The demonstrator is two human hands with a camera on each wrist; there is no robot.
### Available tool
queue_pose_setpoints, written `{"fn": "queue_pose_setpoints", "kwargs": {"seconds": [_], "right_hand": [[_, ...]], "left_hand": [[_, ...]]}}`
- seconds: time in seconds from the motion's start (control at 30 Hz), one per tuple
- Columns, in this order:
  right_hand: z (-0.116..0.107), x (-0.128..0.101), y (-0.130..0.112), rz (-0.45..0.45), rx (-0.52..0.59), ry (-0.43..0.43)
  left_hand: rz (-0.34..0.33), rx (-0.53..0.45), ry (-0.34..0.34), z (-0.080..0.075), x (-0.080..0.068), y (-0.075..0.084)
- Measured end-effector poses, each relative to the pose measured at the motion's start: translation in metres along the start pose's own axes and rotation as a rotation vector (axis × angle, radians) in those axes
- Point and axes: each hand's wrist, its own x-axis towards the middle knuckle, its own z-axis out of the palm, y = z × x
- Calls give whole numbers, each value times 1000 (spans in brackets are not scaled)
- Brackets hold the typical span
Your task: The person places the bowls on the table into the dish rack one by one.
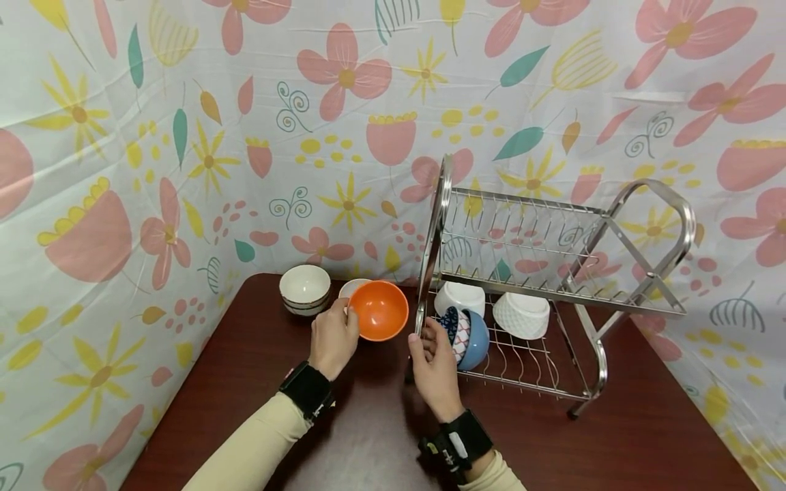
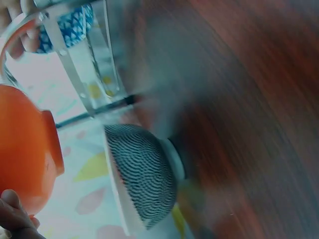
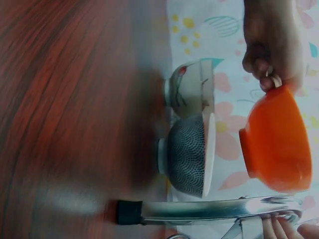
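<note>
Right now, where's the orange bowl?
In the head view, the orange bowl is near the centre, held in the left hand, between the stacked white bowls and the metal rack.

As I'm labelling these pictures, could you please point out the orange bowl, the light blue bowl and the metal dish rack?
Orange bowl (image 1: 379,311): head view, on its inside.
Light blue bowl (image 1: 477,341): head view, on its outer wall.
Metal dish rack (image 1: 565,295): head view, on the upper tier's front bar.

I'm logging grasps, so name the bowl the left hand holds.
The glossy, round orange bowl, gripped at its edge by the left hand; it alone is orange, the others being white, blue or patterned.
</note>
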Motion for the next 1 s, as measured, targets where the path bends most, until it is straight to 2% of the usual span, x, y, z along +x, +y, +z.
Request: {"fn": "queue_pose_setpoints", "kwargs": {"seconds": [0.07, 0.23, 0.33, 0.47, 0.53, 0.7, 0.77, 0.87, 1.0], "right_hand": [[-3, -2, -9, -6, 45, -15], [-10, -7, -35, -92, 50, -21], [-12, -9, -39, -112, 54, -6], [-13, -9, -31, -61, 102, -6], [-14, -8, -27, -13, 177, -33], [-19, -9, -24, 108, 555, -183], [-22, -10, -24, 155, 666, -223], [-25, -11, -22, 193, 733, -242], [-27, -13, -21, 212, 768, -235]], "left_hand": [[52, -6, 16, -2, -4, 5], [154, -39, 42, -7, -13, 16], [178, -59, 50, -9, -18, 21], [159, -115, 49, -12, -23, 27], [145, -148, 47, -12, -25, 30], [136, -194, 49, -12, -29, 35], [133, -201, 52, -12, -30, 36], [123, -214, 57, -11, -32, 38], [109, -230, 60, -10, -33, 39]]}}
